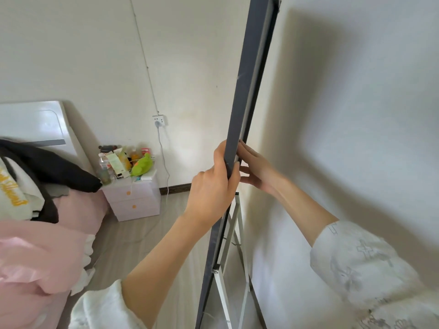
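A tall dark grey framed panel (249, 86), seen edge-on, stands upright beside the white wall and runs from the top of the view to the floor. A white metal stand (234, 245) props it from behind. My left hand (211, 184) grips the panel's front edge at mid height, fingers curled round the frame. Behind the panel my right hand (257, 169) touches its back side with fingers stretched along the frame's rear edge; its fingertips are partly hidden by the frame.
A bed with pink bedding (35, 252) and a black garment (54, 167) fills the left. A pale nightstand (135, 198) loaded with bottles and a green toy stands by the far wall under a socket (159, 120) with a cable. Wood floor (147, 241) lies between.
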`<state>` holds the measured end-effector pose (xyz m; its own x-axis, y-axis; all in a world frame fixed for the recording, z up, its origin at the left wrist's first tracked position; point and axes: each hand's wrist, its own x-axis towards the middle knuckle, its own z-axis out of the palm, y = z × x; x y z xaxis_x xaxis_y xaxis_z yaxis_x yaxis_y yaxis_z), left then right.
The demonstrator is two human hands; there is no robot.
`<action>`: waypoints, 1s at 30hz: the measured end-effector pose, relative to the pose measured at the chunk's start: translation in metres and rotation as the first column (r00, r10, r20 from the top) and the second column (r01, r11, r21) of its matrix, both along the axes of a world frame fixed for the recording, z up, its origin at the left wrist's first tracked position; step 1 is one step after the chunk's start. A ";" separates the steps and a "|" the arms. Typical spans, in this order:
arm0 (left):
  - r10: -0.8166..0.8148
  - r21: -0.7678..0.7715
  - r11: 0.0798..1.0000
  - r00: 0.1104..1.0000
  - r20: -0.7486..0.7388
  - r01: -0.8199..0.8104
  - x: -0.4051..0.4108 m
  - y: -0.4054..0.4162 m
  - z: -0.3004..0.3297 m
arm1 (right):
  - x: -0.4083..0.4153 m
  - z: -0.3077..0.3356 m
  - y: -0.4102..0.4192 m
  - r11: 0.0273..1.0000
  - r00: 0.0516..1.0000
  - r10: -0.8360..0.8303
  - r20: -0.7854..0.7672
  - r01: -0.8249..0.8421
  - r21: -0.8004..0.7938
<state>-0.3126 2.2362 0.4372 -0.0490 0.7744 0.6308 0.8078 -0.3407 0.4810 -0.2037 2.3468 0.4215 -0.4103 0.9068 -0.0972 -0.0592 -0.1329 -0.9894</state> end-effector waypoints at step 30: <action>-0.189 -0.716 0.651 0.967 0.168 0.252 -0.069 -0.023 -0.207 | -0.029 -0.294 -0.125 0.970 0.654 0.144 0.743 0.054 -0.236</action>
<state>-0.3812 2.2133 0.2306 0.1638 0.9772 -0.1350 0.7083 -0.0213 0.7056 -0.2322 2.2213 0.1273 -0.1461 0.8018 -0.5795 0.7005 -0.3297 -0.6329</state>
